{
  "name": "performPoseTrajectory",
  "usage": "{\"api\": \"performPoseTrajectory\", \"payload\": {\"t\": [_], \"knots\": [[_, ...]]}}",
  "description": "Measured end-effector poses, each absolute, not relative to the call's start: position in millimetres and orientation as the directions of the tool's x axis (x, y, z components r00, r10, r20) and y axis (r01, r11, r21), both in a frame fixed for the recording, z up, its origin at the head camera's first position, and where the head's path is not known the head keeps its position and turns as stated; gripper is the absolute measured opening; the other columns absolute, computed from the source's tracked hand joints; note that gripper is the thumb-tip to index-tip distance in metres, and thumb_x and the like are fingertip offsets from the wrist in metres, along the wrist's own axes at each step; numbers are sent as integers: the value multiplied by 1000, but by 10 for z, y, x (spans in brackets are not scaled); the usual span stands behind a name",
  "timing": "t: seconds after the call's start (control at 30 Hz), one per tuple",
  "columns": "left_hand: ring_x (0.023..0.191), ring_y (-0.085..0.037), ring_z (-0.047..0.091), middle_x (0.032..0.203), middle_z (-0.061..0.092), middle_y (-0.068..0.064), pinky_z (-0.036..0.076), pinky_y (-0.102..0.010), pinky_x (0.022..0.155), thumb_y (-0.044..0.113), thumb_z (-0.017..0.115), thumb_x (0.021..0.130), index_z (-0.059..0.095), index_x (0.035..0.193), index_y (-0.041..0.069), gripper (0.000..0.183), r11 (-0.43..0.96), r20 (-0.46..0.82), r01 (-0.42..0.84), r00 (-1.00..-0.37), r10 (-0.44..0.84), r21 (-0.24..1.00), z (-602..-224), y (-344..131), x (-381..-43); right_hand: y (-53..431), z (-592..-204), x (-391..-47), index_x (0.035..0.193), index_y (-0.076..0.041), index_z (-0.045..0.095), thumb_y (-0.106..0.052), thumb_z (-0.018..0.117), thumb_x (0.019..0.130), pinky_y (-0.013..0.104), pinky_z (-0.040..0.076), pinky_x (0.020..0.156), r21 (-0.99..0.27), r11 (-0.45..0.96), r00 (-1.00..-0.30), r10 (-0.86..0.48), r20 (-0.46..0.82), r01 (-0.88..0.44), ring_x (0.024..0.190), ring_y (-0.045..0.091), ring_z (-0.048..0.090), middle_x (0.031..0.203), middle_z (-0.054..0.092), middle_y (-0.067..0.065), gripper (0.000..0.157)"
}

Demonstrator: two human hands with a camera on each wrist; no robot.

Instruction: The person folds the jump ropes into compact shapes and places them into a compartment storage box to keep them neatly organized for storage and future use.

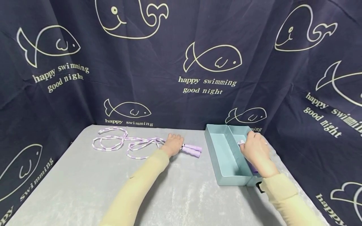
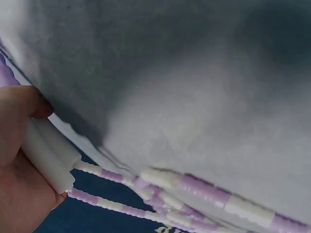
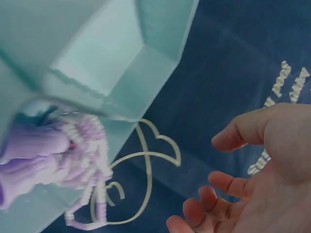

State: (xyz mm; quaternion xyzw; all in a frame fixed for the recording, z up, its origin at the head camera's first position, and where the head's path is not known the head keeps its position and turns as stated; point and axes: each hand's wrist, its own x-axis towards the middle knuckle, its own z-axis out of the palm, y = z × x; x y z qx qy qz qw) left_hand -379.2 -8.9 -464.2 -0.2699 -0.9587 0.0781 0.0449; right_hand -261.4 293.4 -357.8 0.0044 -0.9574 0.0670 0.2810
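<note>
The first jump rope point(image 1: 135, 138), with beads of lilac and white, lies to the left of the blue-green box point(image 1: 233, 180), and its two handles point(image 1: 190, 151) point toward the box. The left hand point(image 1: 173, 145) grips both of them near the end where the cord comes out, with thumb and fingers curled around; I suppose they are held as one pair so that they do not slip apart. The cord runs away from the box in loose loops, perhaps because nothing ties it.

A second rope point(image 3: 85, 150) is in the right compartment of the box, gathered in a bundle beside its purple handles point(image 3: 39, 143); probably this folding lets it fit the narrow space. The right hand point(image 1: 257, 150) is over this compartment, its thumb and fingers spread, pinching nothing.

Under the box is a grey table point(image 1: 85, 188), and behind it hangs a dark blue cloth point(image 1: 158, 78) with fish drawings
</note>
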Motion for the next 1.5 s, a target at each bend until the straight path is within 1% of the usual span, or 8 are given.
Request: {"api": "performPoseTrajectory", "payload": {"t": [0.2, 0.47, 0.63, 0.7, 0.9, 1.1, 1.37, 1.5], "knots": [[88, -19, 46, 99, 58, -3, 31, -36, 82, 13, 60, 87, 53, 109, 12, 24, 812, 95, 534, -819, 566, -237, -4418, -124, -3629, 2708, -3389, -2566, 109, 8, 48, -13, 58, 74, 61, 40, 58, -99, 991, -882, -29, 471, -86, 91, 52, 47, 99, 49, 31, 42], [91, -21, 52, 98, 59, -6, 32, -36, 84, 13, 61, 86, 49, 105, 11, 23, 818, 168, 496, -815, 554, -291, -4222, -172, -3509, 2386, -3202, -2563, 105, 0, 48, -15, 57, 72, 59, 37, 66, -15, 974, -832, -184, 523, -225, 95, 45, 43, 100, 48, 22, 38], [82, -21, 54, 89, 57, -6, 32, -35, 77, 11, 57, 88, 50, 96, 9, 11, 810, 311, 473, -757, 575, -347, -4123, -199, -3364, 2157, -3103, -2485, 109, -2, 48, -19, 62, 73, 55, 36, 67, 4, 950, -812, -269, 518, -312, 103, 42, 41, 104, 47, 18, 42], [78, -20, 53, 86, 54, -5, 32, -35, 75, 11, 56, 89, 49, 95, 9, 9, 811, 366, 457, -731, 576, -365, -4069, -195, -3301, 2064, -3084, -2453, 109, -3, 49, -21, 65, 72, 52, 36, 67, 14, 939, -797, -300, 525, -344, 103, 41, 41, 105, 47, 17, 44], [74, -22, 48, 82, 48, -5, 33, -35, 74, 9, 60, 83, 47, 94, 8, 17, 852, 500, 397, -691, 522, -342, -3882, -146, -3113, 1813, -3062, -2386, 111, -5, 49, -26, 70, 68, 49, 37, 65, 64, 907, -746, -382, 545, -417, 102, 38, 42, 107, 46, 15, 52], [70, -24, 48, 79, 48, -6, 35, -35, 68, 9, 52, 86, 49, 91, 7, 7, 893, 642, 344, -622, 449, -291, -3680, -67, -2868, 1657, -3163, -2369, 112, -5, 49, -24, 72, 65, 48, 39, 67, 97, 872, -688, -443, 575, -480, 101, 37, 44, 108, 47, 15, 56], [65, -21, 49, 76, 49, -5, 35, -33, 63, 12, 50, 87, 51, 91, 7, 6, 923, 712, 267, -587, 385, -279, -3604, -27, -2576, 1520, -3389, -2382, 111, -5, 49, -19, 74, 61, 50, 34, 78, 200, 860, -600, -477, 643, -470, 101, 36, 44, 108, 48, 16, 58], [64, -20, 49, 74, 49, -5, 34, -33, 62, 11, 37, 90, 54, 89, 7, 17, 937, 744, 240, -571, 347, -253, -3642, -19, -2425, 1463, -3490, -2379, 107, -5, 50, -14, 72, 60, 48, 33, 78, 262, 845, -543, -507, 669, -466, 98, 36, 45, 103, 49, 15, 53]]}}
